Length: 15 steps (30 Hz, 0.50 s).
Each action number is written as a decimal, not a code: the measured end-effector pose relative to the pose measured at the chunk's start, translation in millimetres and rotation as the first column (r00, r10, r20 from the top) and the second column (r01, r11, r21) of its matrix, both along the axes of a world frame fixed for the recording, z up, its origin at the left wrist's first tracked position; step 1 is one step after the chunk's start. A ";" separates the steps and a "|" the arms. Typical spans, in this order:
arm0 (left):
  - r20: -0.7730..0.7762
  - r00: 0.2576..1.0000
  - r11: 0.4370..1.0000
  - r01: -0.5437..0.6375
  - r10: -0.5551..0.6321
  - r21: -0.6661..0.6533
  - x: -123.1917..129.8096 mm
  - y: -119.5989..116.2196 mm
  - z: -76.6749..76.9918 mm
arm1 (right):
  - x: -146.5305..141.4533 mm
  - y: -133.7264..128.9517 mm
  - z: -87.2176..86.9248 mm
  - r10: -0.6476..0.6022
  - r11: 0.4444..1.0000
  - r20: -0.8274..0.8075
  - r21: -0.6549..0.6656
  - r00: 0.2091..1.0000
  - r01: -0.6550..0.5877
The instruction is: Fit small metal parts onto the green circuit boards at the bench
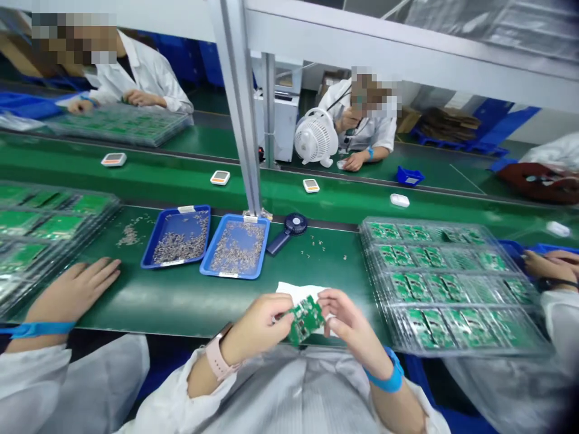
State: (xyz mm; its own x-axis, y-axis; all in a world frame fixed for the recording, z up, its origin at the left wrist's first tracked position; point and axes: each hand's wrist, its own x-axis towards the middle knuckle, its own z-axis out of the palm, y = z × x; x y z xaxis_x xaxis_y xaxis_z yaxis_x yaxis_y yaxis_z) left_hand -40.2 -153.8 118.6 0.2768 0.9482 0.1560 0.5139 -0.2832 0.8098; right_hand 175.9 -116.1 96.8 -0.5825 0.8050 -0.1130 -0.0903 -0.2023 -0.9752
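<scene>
A green circuit board is held tilted in front of my body, above a white sheet on the green bench. My left hand pinches its left edge between thumb and fingers. At the board's right edge, my right hand has its fingers curled round, with the fingertips against the edge. Whether a small part is also between those fingertips, I cannot make out. Beyond my hands stand two blue trays, a left tray and a right tray, both holding many small metallic parts.
Clear plastic trays of circuit boards are stacked at right; more boards lie at left. A co-worker's hand rests on the bench at left. A dark handheld fan lies near a metal post. Loose parts are scattered about.
</scene>
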 end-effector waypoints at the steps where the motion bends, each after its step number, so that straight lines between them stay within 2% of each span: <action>1: -0.030 0.996 0.997 0.080 -0.081 -0.011 -2.6 5.8 -1.9 | 2.5 1.6 -1.7 -0.005 0.999 0.040 0.033 0.999 0.004; 3: -0.044 0.981 0.982 0.187 -0.188 -0.017 -7.2 18.6 -5.7 | 4.0 7.3 -3.6 -0.015 0.994 0.155 0.111 0.988 -0.003; 5: 0.030 0.977 0.977 0.212 -0.212 -0.022 -10.5 32.5 -11.8 | 2.2 16.0 -6.9 -0.050 0.987 0.254 0.157 0.966 0.009; 7: 0.197 0.963 0.979 0.199 -0.185 -0.053 -11.7 46.8 -22.7 | 0.9 27.5 -13.3 -0.137 0.983 0.292 0.156 0.947 0.094; 9: 0.375 0.915 0.969 0.209 -0.148 -0.128 -8.8 60.8 -38.9 | 2.6 42.1 -20.1 -0.218 0.973 0.324 0.148 0.921 0.179; 11: 0.497 0.860 0.943 0.251 -0.113 -0.219 0.1 73.9 -58.8 | 5.4 59.9 -21.6 -0.224 0.969 0.421 0.194 0.879 0.154; 12: 0.532 0.843 0.930 0.258 -0.084 -0.262 6.9 80.0 -69.2 | 5.2 69.8 -18.7 -0.236 0.958 0.490 0.261 0.839 0.117; 14: 0.551 0.835 0.921 0.211 0.004 -0.326 23.3 90.8 -88.9 | -3.7 91.0 -4.8 -0.339 0.886 0.608 0.463 0.718 0.027; 15: 0.536 0.843 0.913 0.184 0.045 -0.365 32.0 95.2 -97.8 | -13.9 101.9 5.2 -0.418 0.819 0.628 0.573 0.656 -0.026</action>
State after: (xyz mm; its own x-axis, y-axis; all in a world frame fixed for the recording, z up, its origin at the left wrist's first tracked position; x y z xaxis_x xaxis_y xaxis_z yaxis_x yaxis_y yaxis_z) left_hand -8.2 -58.6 20.8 0.3290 0.9410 -0.0792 -0.0284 0.0937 0.9952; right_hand 161.9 -14.2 102.0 -0.3177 0.9475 0.0355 0.6817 0.2543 -0.6860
